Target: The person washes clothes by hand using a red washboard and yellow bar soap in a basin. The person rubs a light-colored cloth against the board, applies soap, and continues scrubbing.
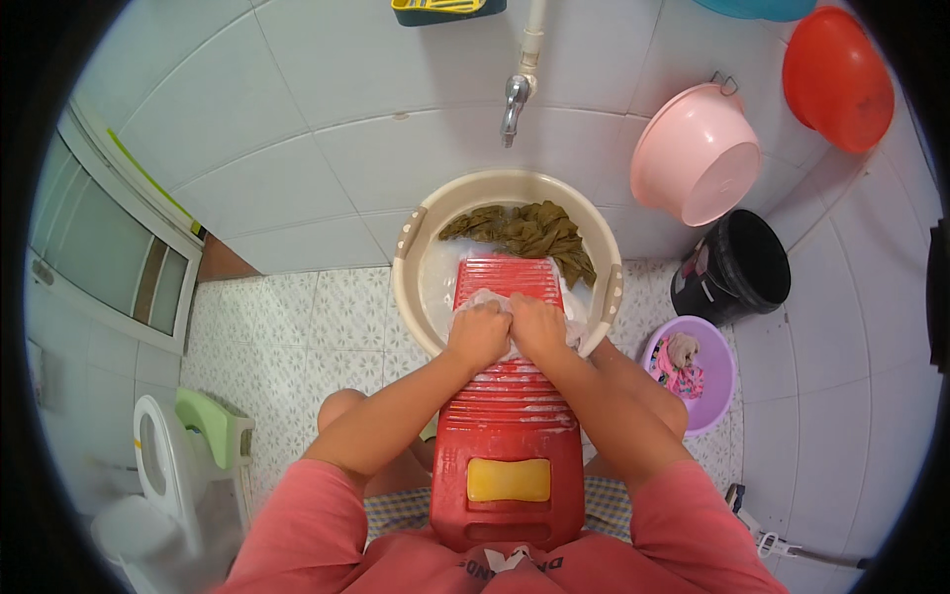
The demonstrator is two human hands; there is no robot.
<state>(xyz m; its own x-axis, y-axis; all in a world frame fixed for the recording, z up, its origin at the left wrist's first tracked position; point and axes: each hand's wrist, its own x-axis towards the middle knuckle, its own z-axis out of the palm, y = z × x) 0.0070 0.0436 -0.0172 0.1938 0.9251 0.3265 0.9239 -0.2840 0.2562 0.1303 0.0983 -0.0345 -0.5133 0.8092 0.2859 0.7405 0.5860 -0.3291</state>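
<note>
My left hand (479, 334) and my right hand (539, 327) are side by side, both closed on a wet, pale pinkish cloth (486, 298) pressed against a red plastic washboard (508, 438). Soap suds streak the board's ridges. Its upper end stands in a beige round basin (512, 178) of cloudy water, and its lower end rests against my body. A yellow bar of soap (508, 480) lies in the recess near that lower end. Bunched olive-brown fabric (545, 232) lies at the far side of the basin, partly in the water.
A metal tap (514, 104) juts from the tiled wall above the basin. Right are a black bucket (753, 256), a purple basin (724, 371) holding clothes, and a hanging pink basin (701, 152). Left are a green-and-white stool (211, 427) and a toilet (167, 468).
</note>
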